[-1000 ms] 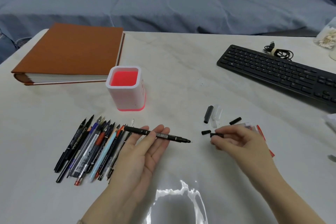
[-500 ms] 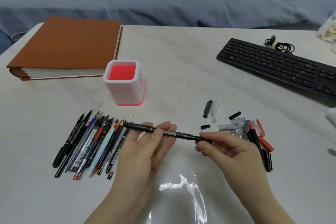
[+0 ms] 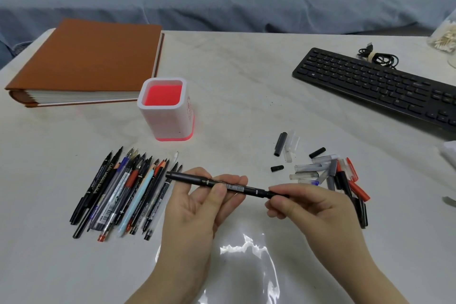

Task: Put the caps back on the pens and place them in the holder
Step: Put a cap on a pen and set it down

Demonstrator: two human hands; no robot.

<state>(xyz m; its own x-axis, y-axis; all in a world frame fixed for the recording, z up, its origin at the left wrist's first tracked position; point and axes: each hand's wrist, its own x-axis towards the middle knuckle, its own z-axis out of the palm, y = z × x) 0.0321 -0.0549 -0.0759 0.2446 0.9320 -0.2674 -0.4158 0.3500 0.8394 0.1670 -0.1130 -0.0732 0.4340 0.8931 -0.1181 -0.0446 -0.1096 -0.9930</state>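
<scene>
A black pen (image 3: 197, 180) lies level across my two hands above the table. My left hand (image 3: 197, 207), palm up, pinches its middle between thumb and fingers. My right hand (image 3: 311, 210) grips the pen's right end, where a small black cap sits over the tip. Several uncapped pens (image 3: 123, 192) lie in a row to the left. A loose pile of black, clear, grey and red caps (image 3: 328, 175) lies to the right. The white holder with a red inside (image 3: 165, 108) stands upright behind the pens, with nothing seen in it.
A thick brown album (image 3: 88, 61) lies at the back left. A black keyboard (image 3: 377, 86) and a coiled cable (image 3: 377, 58) sit at the back right. A jar of cotton swabs (image 3: 444, 37) is at the right edge. A blue sofa runs behind the table.
My right hand picked a small black cap from the pile, moved left and pushed it onto the tip of the pen held by my left hand.
</scene>
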